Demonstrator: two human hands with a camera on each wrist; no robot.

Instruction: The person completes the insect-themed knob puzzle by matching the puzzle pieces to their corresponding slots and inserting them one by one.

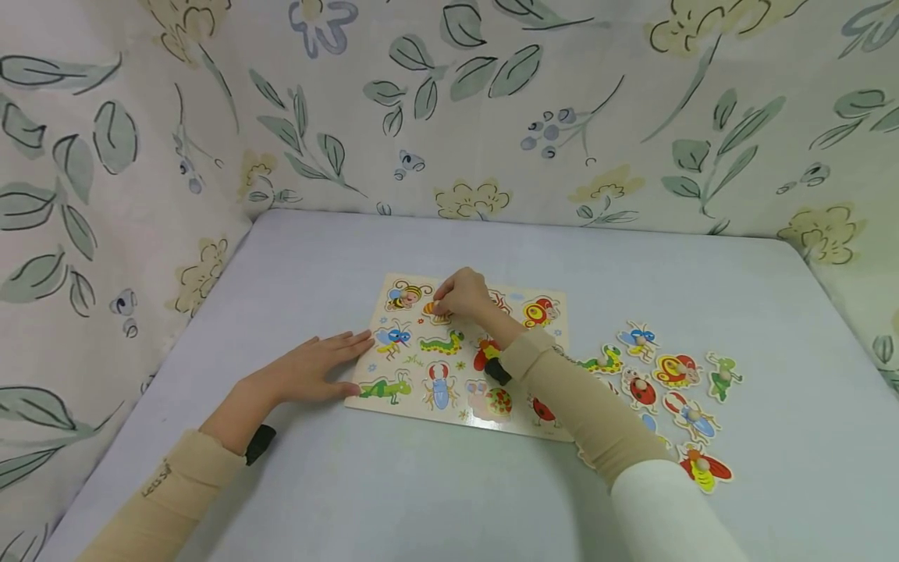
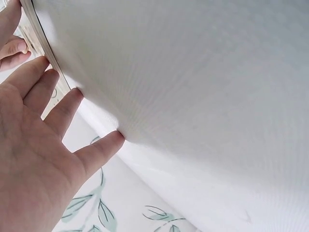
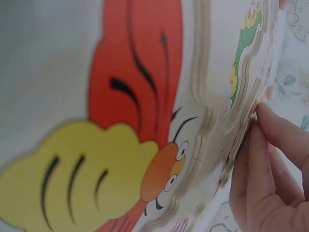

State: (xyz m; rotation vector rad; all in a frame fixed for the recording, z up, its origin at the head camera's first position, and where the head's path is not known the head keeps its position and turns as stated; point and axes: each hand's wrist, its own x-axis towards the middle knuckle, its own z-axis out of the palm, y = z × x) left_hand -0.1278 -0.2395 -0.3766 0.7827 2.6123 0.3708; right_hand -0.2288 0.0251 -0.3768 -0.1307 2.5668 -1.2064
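Observation:
A wooden insect puzzle board (image 1: 414,355) lies flat on the table, with pictured recesses in rows. My right hand (image 1: 465,297) reaches over its top row and pinches an orange-striped puzzle piece (image 1: 437,311) right at a recess beside the bee picture (image 1: 406,297). In the right wrist view, the thumb and fingertips (image 3: 260,110) meet low at the board's surface, and the piece is mostly hidden there. My left hand (image 1: 312,371) has its fingers extended along the board's left edge, thumb at the lower corner. The left wrist view shows those spread fingers (image 2: 65,113) touching the edge.
Right of the board, several loose knobbed pieces lie on the white table (image 1: 787,351), among them a red ladybird (image 1: 641,390), a blue beetle (image 1: 691,417) and a green grasshopper (image 1: 722,377). My right forearm covers part of this group. Floral fabric (image 1: 449,117) hangs behind the table.

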